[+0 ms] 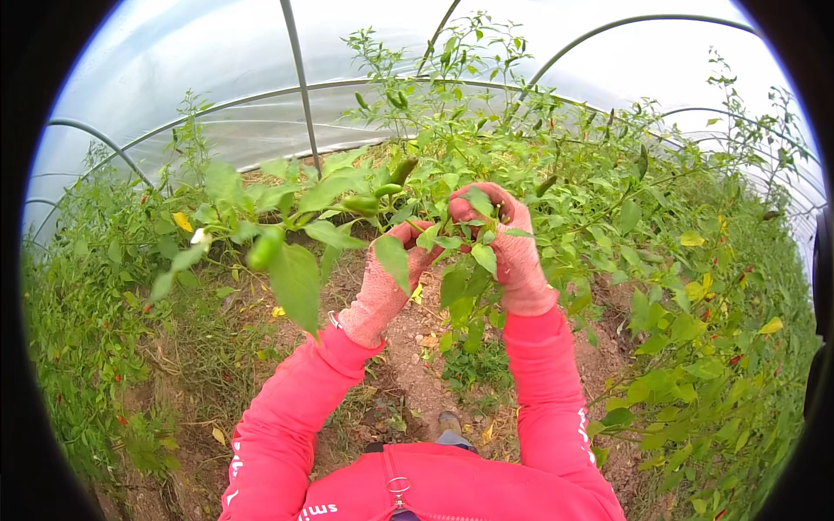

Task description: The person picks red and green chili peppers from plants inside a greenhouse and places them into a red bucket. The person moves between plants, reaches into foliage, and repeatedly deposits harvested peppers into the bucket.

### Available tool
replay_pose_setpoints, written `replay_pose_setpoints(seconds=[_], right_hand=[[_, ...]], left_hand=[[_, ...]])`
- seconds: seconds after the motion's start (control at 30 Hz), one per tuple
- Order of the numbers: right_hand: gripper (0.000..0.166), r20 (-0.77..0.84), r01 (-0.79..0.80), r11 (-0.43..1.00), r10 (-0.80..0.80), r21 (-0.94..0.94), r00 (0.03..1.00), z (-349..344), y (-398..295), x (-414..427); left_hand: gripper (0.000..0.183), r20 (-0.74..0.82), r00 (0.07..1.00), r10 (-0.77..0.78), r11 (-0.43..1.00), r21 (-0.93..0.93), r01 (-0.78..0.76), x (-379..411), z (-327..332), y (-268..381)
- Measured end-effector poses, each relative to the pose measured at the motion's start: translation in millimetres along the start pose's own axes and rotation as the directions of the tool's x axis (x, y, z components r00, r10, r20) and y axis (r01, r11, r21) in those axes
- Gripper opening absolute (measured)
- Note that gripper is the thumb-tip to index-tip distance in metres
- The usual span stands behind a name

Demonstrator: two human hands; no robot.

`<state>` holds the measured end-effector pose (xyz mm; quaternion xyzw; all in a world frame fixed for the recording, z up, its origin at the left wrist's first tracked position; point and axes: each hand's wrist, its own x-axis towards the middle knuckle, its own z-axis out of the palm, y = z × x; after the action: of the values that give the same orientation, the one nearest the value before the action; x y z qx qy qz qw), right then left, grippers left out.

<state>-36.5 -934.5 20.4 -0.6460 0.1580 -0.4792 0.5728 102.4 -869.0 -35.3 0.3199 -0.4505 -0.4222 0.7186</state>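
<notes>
Both my hands, in pinkish work gloves, meet among the leaves of a chili pepper plant [306,280] in front of me. My left hand [397,267] is at the stems, partly behind leaves; whether its fingers grip anything is hidden. To its right, my right hand [505,241] has its fingers curled at the foliage, and what lies inside them cannot be made out. Left of the hands, green chili peppers [360,205] hang on a branch, with a darker pepper [404,170] just above them. A blurred green pepper [264,251] and a white flower [201,238] are further left.
Dense pepper plants [704,365] with some red fruit stand on the right, and more plants [85,312] on the left. A dirt path [417,352] runs between them, with a shoe [449,422] on it. Metal hoops [300,71] hold up plastic sheeting [208,58] behind.
</notes>
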Motion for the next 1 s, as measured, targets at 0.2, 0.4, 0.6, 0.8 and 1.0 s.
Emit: replay_pose_setpoints(seconds=[0.2,0.4,0.6,0.8,1.0], right_hand=[[0.024,-0.003,-0.198,0.699,0.276,0.687,0.961,-0.7,47.2,-22.6],[0.018,0.156,-0.289,0.339,0.369,0.895,0.916,-6.0,77.7,-13.3],[0.025,-0.262,0.188,0.666,0.01,0.721,0.965,5.5,50.2,-27.4],[0.02,-0.056,0.397,0.556,-0.531,0.73,0.845,35.9,11.5,-54.5],[0.017,0.241,-0.153,0.479,-0.129,0.864,0.962,94.1,60.8,-77.8]], left_hand=[[0.025,0.164,0.986,0.016,0.973,-0.228,0.022,-5.1,-4.5,-4.0],[0.029,0.158,0.986,0.057,0.975,-0.223,-0.02,-7.1,-24.9,-22.8],[0.033,0.025,1.0,0.016,0.996,-0.087,-0.014,-17.8,-24.5,-11.5],[0.028,-0.23,0.973,-0.017,0.986,0.156,0.054,-50.3,-74.3,-3.2],[0.03,-0.289,0.881,-0.375,0.922,-0.014,0.387,-157.9,-133.8,-58.8]])
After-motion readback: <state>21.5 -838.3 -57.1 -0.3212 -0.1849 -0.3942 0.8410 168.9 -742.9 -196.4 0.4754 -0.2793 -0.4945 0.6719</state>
